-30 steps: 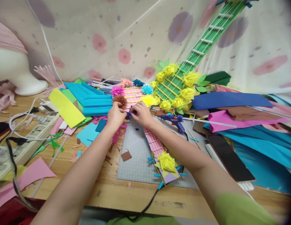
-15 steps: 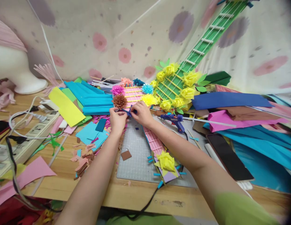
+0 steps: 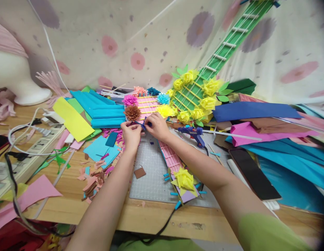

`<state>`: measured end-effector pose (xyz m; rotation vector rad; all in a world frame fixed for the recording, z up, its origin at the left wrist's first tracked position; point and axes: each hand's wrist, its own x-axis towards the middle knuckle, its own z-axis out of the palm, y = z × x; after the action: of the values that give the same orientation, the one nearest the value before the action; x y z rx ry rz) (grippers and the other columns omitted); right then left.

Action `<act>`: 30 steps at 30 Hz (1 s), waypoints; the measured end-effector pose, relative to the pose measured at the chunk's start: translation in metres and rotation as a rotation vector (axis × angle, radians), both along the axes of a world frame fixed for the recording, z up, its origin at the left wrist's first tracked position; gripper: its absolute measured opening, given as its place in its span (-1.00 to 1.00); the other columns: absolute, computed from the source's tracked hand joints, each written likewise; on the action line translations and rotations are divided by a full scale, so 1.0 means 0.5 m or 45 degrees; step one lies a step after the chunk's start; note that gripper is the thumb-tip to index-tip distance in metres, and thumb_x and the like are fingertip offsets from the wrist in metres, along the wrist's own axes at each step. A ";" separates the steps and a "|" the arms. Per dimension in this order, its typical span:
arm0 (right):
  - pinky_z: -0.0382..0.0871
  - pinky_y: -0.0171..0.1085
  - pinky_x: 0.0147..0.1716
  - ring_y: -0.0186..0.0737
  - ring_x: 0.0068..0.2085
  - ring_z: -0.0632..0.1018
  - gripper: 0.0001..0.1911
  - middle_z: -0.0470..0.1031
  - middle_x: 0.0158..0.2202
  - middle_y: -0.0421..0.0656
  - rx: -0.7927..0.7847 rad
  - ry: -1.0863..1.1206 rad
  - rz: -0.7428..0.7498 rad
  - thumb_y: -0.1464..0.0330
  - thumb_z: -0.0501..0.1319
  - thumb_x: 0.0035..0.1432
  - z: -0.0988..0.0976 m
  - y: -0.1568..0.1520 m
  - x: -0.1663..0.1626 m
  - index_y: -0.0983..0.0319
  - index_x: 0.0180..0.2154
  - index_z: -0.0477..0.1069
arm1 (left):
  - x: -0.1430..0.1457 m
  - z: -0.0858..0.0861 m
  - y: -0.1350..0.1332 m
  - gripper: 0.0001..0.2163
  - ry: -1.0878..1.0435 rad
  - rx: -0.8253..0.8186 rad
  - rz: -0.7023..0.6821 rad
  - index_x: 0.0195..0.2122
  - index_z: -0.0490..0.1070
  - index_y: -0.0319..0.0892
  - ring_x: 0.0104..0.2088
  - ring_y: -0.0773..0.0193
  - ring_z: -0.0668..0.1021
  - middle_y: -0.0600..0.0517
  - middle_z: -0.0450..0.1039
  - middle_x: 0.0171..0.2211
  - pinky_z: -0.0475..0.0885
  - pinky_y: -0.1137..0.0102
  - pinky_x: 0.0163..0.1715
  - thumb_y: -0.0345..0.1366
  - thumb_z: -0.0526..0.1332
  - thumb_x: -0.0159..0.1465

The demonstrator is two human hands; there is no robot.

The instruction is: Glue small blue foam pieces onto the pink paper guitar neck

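Note:
Between my fingertips is a small dark-blue paper piece (image 3: 142,124), partly hidden by my fingers. My left hand (image 3: 131,135) pinches it from the left, and my right hand (image 3: 157,127) pinches it from the right. Just beyond my hands lies the body of a pink paper guitar (image 3: 148,104), ringed with a brown paper flower (image 3: 132,113) and several others in pink, blue and yellow. Its pink neck (image 3: 170,157) runs under my right wrist toward me, ending at a yellow flower (image 3: 184,178) near the pegs.
A grey cutting mat (image 3: 146,186) lies under the guitar's neck. Right of my hands rests a blue glue gun (image 3: 194,134). A green paper guitar (image 3: 189,96) leans at the back. Paper scraps (image 3: 95,181) and a power strip (image 3: 28,157) lie left, a phone (image 3: 253,172) right.
Both hands stay at nearly the same place, still pinching the dark-blue paper, with small finger movements. The whole view has shifted slightly.

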<state>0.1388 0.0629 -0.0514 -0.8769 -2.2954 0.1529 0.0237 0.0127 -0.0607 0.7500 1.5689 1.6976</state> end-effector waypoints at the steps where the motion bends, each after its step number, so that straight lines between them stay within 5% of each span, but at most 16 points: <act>1: 0.20 -0.17 -0.09 -0.13 -0.19 0.35 -0.92 0.47 -0.36 -0.11 -0.005 0.001 -0.003 0.47 0.13 0.06 0.001 0.000 0.000 0.20 -0.43 0.36 | 0.000 0.001 -0.001 -0.62 -0.013 -0.004 0.001 -0.22 0.04 -0.11 -0.58 0.38 0.52 0.13 0.43 -0.44 0.52 0.39 -0.50 -0.49 0.22 0.02; 10: 0.21 -0.18 -0.09 -0.14 -0.16 0.35 -0.93 0.45 -0.33 -0.09 -0.016 0.079 0.014 0.42 0.10 0.08 0.015 -0.008 0.008 0.22 -0.37 0.36 | 0.005 0.027 0.004 -0.82 -0.295 -0.097 -0.031 -0.21 0.06 -0.13 -0.50 0.29 0.58 0.06 0.43 -0.44 0.54 0.28 -0.42 -0.36 0.08 0.21; 18: 0.25 -0.17 -0.10 -0.15 -0.15 0.40 -0.80 0.47 -0.29 -0.12 -0.078 0.240 -0.132 0.52 0.03 0.01 0.033 -0.032 0.071 0.20 -0.33 0.35 | -0.002 0.033 -0.001 -0.85 -0.284 -0.162 -0.101 -0.20 0.08 -0.17 -0.51 0.25 0.59 -0.03 0.48 -0.42 0.52 0.30 -0.48 -0.33 0.03 0.22; 30: 0.31 -0.20 -0.21 -0.18 -0.27 0.46 -0.77 0.47 -0.34 -0.12 -0.197 0.221 -0.182 0.53 0.01 -0.06 0.022 -0.081 0.128 0.21 -0.34 0.33 | 0.001 0.059 -0.016 -0.86 -0.204 -0.157 -0.044 -0.30 0.09 -0.13 -0.52 0.34 0.57 0.14 0.36 -0.53 0.48 0.44 -0.49 -0.35 0.08 0.15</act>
<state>0.2027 0.0224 -0.0406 -1.0600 -2.0733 0.3337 0.0242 0.0048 -0.0311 0.5617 1.5248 1.5797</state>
